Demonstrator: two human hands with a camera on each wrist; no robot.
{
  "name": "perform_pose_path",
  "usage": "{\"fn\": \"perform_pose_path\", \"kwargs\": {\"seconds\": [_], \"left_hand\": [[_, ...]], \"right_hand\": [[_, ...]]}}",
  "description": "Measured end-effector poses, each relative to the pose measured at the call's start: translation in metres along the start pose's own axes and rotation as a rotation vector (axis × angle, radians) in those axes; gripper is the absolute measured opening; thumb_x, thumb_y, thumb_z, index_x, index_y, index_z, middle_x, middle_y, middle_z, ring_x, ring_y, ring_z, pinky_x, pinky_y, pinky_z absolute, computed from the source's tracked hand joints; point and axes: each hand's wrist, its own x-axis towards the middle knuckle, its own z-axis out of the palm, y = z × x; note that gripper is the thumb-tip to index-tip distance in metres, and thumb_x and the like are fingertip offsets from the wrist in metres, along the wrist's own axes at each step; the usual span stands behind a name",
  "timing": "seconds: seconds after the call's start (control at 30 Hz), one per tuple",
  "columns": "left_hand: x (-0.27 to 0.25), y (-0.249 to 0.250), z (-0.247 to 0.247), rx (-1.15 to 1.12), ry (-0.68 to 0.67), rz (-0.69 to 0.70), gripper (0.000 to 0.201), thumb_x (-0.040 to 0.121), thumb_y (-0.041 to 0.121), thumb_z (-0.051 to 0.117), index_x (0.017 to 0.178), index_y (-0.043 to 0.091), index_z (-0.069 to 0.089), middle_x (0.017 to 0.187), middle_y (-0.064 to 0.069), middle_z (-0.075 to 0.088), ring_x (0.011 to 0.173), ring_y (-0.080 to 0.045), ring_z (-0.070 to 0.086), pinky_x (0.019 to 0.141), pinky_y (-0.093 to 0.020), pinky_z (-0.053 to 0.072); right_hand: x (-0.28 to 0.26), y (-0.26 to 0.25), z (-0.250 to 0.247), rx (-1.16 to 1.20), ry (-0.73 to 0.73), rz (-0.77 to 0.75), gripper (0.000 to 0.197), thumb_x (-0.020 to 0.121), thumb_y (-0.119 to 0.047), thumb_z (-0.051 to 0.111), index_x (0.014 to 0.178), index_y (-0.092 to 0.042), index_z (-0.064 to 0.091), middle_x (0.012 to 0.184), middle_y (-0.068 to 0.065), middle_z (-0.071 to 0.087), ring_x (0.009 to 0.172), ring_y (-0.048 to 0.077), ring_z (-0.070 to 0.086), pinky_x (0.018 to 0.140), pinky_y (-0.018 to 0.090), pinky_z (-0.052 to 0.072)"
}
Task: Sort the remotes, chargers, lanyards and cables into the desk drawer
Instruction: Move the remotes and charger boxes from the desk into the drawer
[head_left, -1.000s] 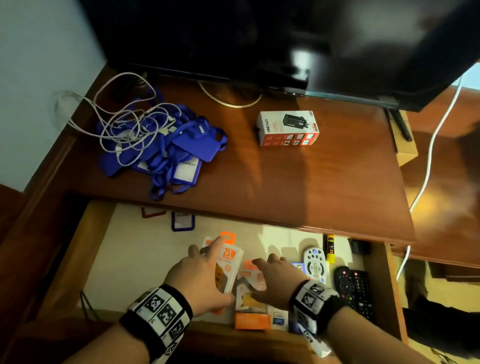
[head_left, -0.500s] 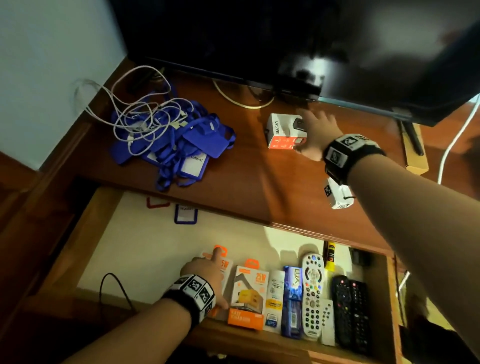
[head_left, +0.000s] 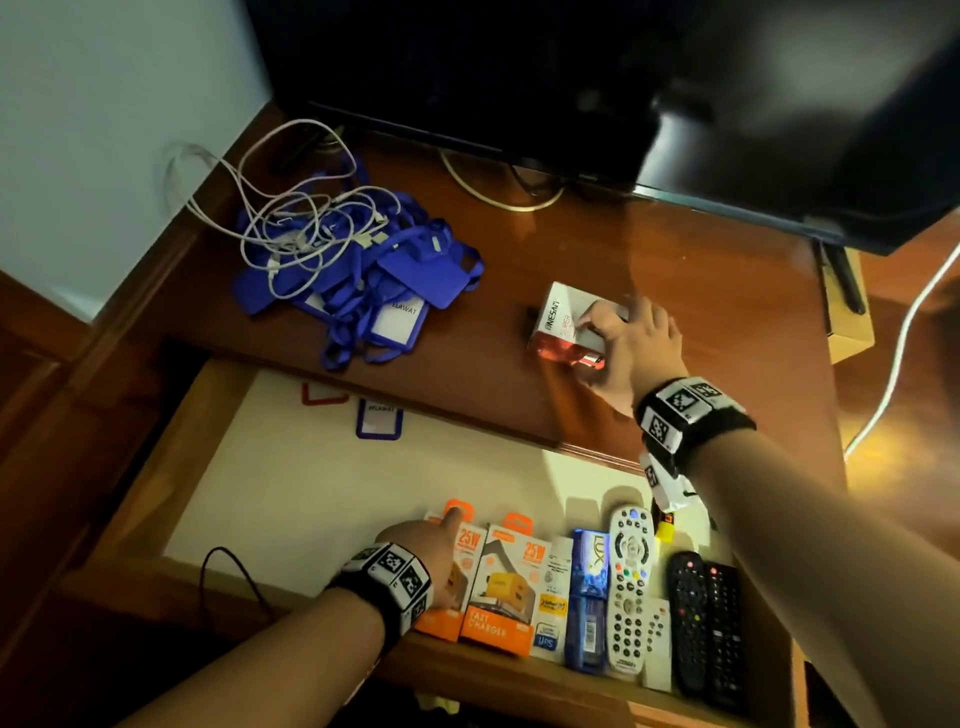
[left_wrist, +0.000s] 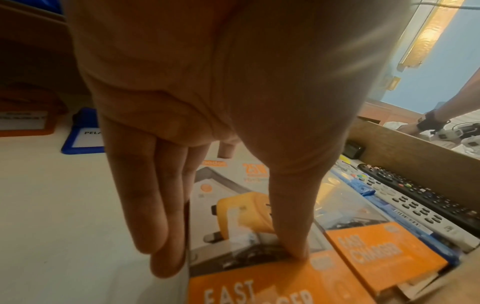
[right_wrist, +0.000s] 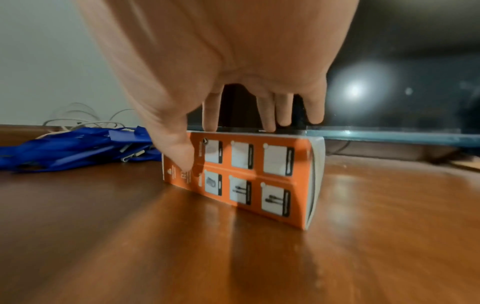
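Observation:
On the desk top my right hand (head_left: 602, 325) grips a white and orange charger box (head_left: 558, 322), thumb on its orange face (right_wrist: 259, 174) and fingers over its top. The box touches the desk, tilted. Down in the open drawer (head_left: 311, 493), my left hand (head_left: 441, 540) rests on an orange 25W charger pack (left_wrist: 233, 216), thumb pressing its top and straight fingers along its left side. A second charger pack (head_left: 506, 582), a white remote (head_left: 629, 587) and two black remotes (head_left: 688, 618) lie in a row beside it. Blue lanyards (head_left: 363, 275) tangled with white cables (head_left: 291, 223) sit at the desk's back left.
A dark TV (head_left: 571, 78) stands over the back of the desk. Two badge holders (head_left: 379, 418) lie at the drawer's back. A black wire (head_left: 234, 571) loops over the drawer's front edge. At the right hangs a white cord (head_left: 893, 364).
My right hand left the drawer, reached the charger box on the desk, took hold and drew it toward the front edge, turning it. The left hand stayed on the charger pack.

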Motion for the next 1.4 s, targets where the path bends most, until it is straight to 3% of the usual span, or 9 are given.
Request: {"fn": "perform_pose_path", "kwargs": {"seconds": [0.1,0.27,0.37,0.57,0.73,0.9,1.07,1.2,1.4], "left_hand": [[-0.002,0.000,-0.006,0.014,0.009,0.018,0.112,0.086,0.053,0.075,0.163,0.024,-0.001,0.128,-0.010,0.065,0.112,-0.031,0.066,0.086,-0.040,0.055],[0.000,-0.001,-0.005,0.016,0.035,0.037,0.115,0.079,0.053,0.082,0.160,0.028,0.004,0.125,-0.009,0.066,0.110,-0.031,0.067,0.088,-0.042,0.056],[0.002,-0.007,-0.005,-0.040,0.045,0.032,0.114,0.074,0.059,0.082,0.157,0.031,0.007,0.120,-0.005,0.068,0.106,-0.029,0.068,0.089,-0.041,0.058],[-0.010,-0.044,-0.018,-0.270,0.079,-0.153,0.089,0.083,0.058,0.069,0.153,0.019,0.030,0.132,-0.001,0.065,0.112,-0.021,0.065,0.092,-0.036,0.055],[-0.030,-0.085,-0.044,-0.306,0.286,-0.259,0.038,0.094,0.053,0.064,0.122,0.029,0.059,0.118,0.002,0.069,0.105,-0.019,0.065,0.089,-0.032,0.052],[-0.030,-0.113,-0.080,-0.436,0.552,-0.324,0.025,0.091,0.056,0.063,0.098,0.032,0.059,0.091,0.007,0.071,0.089,-0.022,0.067,0.080,-0.034,0.055],[-0.036,-0.110,-0.109,-0.418,0.989,-0.117,0.023,0.092,0.046,0.067,0.082,0.030,0.055,0.073,0.011,0.059,0.071,-0.017,0.057,0.061,-0.032,0.046],[-0.037,-0.111,-0.136,-0.344,1.221,-0.003,0.042,0.084,0.041,0.078,0.115,0.021,0.060,0.107,-0.003,0.055,0.098,-0.024,0.048,0.078,-0.034,0.040],[-0.028,-0.128,-0.178,-0.251,1.080,-0.010,0.080,0.084,0.055,0.073,0.153,0.035,0.037,0.162,-0.004,0.033,0.145,-0.034,0.030,0.112,-0.055,0.036]], "right_hand": [[-0.011,0.002,0.004,0.097,-0.003,0.000,0.053,0.084,-0.045,0.074,0.129,-0.037,0.047,0.140,0.016,0.043,0.134,0.041,0.040,0.115,0.062,0.031],[-0.047,-0.020,0.007,0.138,-0.026,0.007,0.094,0.063,-0.061,0.084,0.141,-0.028,0.042,0.118,0.008,0.043,0.113,0.032,0.046,0.095,0.046,0.046],[-0.089,-0.036,0.016,0.221,0.056,-0.136,0.095,0.056,-0.068,0.079,0.135,-0.022,0.050,0.107,0.000,0.037,0.099,0.022,0.042,0.085,0.038,0.050],[-0.147,-0.057,0.050,0.231,-0.315,-0.287,0.089,0.076,-0.071,0.067,0.147,-0.028,0.035,0.128,-0.009,0.040,0.116,0.012,0.047,0.096,0.030,0.053],[-0.124,-0.058,0.079,0.128,-0.401,-0.251,0.094,0.087,-0.068,0.062,0.156,-0.019,0.022,0.144,-0.001,0.044,0.127,0.021,0.051,0.101,0.037,0.049],[-0.095,-0.069,0.100,0.079,-0.363,-0.220,0.097,0.089,-0.072,0.055,0.158,-0.014,0.020,0.148,0.004,0.043,0.132,0.025,0.050,0.104,0.039,0.045],[-0.078,-0.079,0.111,0.027,-0.354,-0.234,0.093,0.086,-0.066,0.064,0.155,-0.018,0.025,0.148,0.004,0.044,0.135,0.027,0.048,0.107,0.042,0.044],[-0.075,-0.080,0.123,0.014,-0.382,-0.166,0.091,0.083,-0.068,0.065,0.153,-0.025,0.026,0.149,0.003,0.046,0.138,0.028,0.046,0.111,0.044,0.040],[-0.062,-0.081,0.128,-0.042,-0.473,-0.021,0.095,0.078,-0.067,0.073,0.153,-0.035,0.024,0.149,0.004,0.050,0.139,0.032,0.046,0.115,0.054,0.033]]}}
